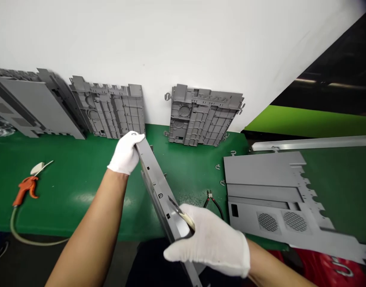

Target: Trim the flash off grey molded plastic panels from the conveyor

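Note:
I hold a grey moulded plastic panel (155, 181) on edge above the green bench (81, 179). My left hand (126, 153), in a white glove, is closed on the panel's far top corner. My right hand (211, 239), also gloved, is closed round a small knife (179, 211) with a pale handle. The blade lies against the panel's near edge.
Grey panels lean on the white wall: two at the left (36, 103) (109, 109) and one in the middle (202, 115). Another panel (275, 199) lies flat at the right. Black pliers (212, 201) lie beside it. An orange air gun (26, 187) with hose lies at the left.

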`<action>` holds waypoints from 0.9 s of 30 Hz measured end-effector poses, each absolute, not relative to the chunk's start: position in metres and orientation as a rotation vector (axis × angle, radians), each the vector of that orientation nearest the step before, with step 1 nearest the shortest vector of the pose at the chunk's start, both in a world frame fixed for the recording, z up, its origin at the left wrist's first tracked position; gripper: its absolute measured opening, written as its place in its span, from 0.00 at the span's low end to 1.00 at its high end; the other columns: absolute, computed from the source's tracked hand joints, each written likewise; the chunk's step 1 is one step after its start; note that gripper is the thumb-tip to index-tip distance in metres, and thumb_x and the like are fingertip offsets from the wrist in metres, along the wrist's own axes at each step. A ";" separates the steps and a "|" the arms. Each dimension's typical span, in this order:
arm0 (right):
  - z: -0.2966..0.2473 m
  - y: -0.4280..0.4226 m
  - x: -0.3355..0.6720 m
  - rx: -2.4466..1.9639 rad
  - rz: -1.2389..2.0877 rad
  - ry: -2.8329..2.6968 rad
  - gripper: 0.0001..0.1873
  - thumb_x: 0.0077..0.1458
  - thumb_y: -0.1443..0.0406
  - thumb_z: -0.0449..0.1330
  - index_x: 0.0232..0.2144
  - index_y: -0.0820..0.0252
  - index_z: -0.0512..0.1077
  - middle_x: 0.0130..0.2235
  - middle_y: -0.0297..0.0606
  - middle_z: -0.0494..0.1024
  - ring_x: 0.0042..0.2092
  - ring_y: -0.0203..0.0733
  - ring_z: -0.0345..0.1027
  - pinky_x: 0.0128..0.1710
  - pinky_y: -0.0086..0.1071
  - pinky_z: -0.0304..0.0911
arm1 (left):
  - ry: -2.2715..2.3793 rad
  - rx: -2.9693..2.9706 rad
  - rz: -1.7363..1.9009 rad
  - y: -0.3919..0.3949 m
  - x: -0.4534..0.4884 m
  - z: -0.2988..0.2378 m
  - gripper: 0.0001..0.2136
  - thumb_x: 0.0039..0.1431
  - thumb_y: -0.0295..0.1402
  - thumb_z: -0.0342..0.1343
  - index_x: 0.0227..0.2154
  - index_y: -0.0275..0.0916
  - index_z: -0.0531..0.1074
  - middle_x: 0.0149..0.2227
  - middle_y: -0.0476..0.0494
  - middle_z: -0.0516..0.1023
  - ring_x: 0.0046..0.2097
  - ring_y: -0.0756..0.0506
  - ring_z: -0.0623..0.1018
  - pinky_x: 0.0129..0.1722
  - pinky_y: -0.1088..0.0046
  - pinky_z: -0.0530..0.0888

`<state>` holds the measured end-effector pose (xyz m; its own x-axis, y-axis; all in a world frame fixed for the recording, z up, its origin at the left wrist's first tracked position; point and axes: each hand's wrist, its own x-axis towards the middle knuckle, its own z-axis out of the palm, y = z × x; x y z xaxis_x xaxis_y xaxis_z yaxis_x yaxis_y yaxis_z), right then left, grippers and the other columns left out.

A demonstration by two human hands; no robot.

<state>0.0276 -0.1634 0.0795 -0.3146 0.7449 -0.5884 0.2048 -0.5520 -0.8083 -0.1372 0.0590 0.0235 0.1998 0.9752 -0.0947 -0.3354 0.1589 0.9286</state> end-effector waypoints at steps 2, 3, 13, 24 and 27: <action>0.077 -0.162 0.029 -1.564 1.911 -1.249 0.25 0.41 0.55 0.72 0.28 0.57 0.60 0.27 0.24 0.62 0.29 0.32 0.54 0.27 0.26 0.54 | 0.867 0.916 1.118 0.058 -0.138 0.025 0.13 0.44 0.28 0.62 0.20 0.39 0.60 0.19 0.55 0.61 0.21 0.53 0.63 0.25 0.73 0.68; 0.076 -0.162 0.030 -1.567 1.901 -1.291 0.25 0.41 0.53 0.71 0.28 0.57 0.60 0.27 0.25 0.63 0.30 0.32 0.55 0.28 0.26 0.54 | 0.860 0.907 1.117 0.057 -0.139 0.026 0.13 0.44 0.27 0.62 0.19 0.39 0.60 0.19 0.55 0.61 0.21 0.53 0.63 0.25 0.73 0.69; 0.088 -0.199 0.041 -1.708 1.231 -1.884 0.21 0.64 0.47 0.47 0.32 0.52 0.72 0.35 0.38 0.75 0.35 0.42 0.69 0.32 0.32 0.64 | 0.783 0.904 1.160 0.051 -0.186 0.019 0.10 0.46 0.30 0.61 0.21 0.39 0.62 0.19 0.54 0.62 0.20 0.53 0.64 0.22 0.74 0.67; 0.092 -0.212 -0.002 -1.876 0.894 -2.282 0.24 0.60 0.48 0.53 0.18 0.54 0.62 0.14 0.31 0.59 0.14 0.32 0.37 0.16 0.35 0.29 | 0.765 0.854 1.221 0.044 -0.204 0.016 0.09 0.45 0.28 0.58 0.20 0.39 0.61 0.22 0.53 0.64 0.22 0.52 0.66 0.26 0.71 0.69; 0.088 -0.219 0.000 -1.866 0.845 -2.290 0.24 0.59 0.47 0.54 0.18 0.53 0.63 0.13 0.32 0.59 0.13 0.32 0.35 0.16 0.36 0.27 | 0.763 0.826 1.240 0.043 -0.204 0.017 0.09 0.46 0.27 0.57 0.20 0.39 0.60 0.21 0.54 0.62 0.22 0.51 0.66 0.28 0.68 0.71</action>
